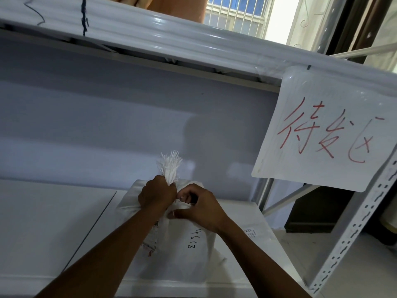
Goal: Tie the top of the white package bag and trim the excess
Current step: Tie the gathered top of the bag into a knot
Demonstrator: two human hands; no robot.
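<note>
A white woven package bag (pixel 184 252) with black handwritten numbers lies on the white shelf (pixel 53 229). Its top is bunched into a neck, and a frayed white tuft (pixel 170 164) sticks up above my fist. My left hand (pixel 158 195) is closed tight around that gathered neck. Just to its right, my right hand (pixel 198 206) pinches a thin white tie strand at the neck, with fingers curled against the bag.
The metal rack's upper shelf beam (pixel 193 46) runs overhead. A white paper sign with red handwriting (pixel 326 130) hangs at the right from the beam. A perforated upright post (pixel 354 229) stands at the right. A small label (pixel 250 232) lies on the shelf.
</note>
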